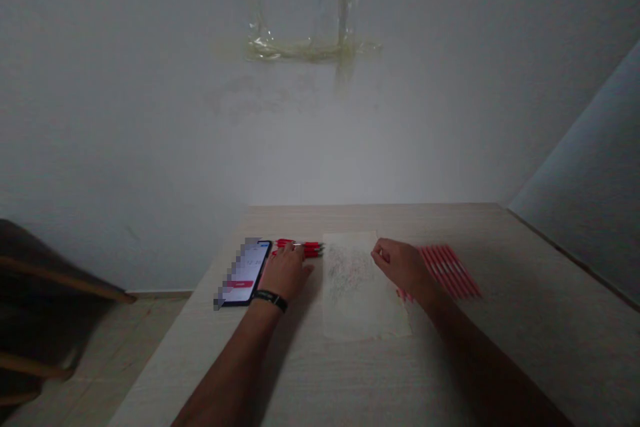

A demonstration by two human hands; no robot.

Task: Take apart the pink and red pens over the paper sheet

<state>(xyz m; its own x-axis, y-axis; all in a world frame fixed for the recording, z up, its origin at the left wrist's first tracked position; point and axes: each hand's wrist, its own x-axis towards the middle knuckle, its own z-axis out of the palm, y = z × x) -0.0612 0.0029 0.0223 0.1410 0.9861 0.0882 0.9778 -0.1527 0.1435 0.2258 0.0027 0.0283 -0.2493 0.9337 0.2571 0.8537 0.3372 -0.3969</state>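
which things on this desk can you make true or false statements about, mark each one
The sheet of paper lies between the left hand and the right hand. True.
The wristband is on the right wrist. False: the wristband is on the left wrist.
The phone lies face down. False: the phone lies with its lit screen up.
The red pens lie just beyond the left hand. True.
The striped pencils lie beside the phone. False: the striped pencils lie beyond the right hand.

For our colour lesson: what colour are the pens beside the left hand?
The pens by the left hand are red; the head view shows them best.
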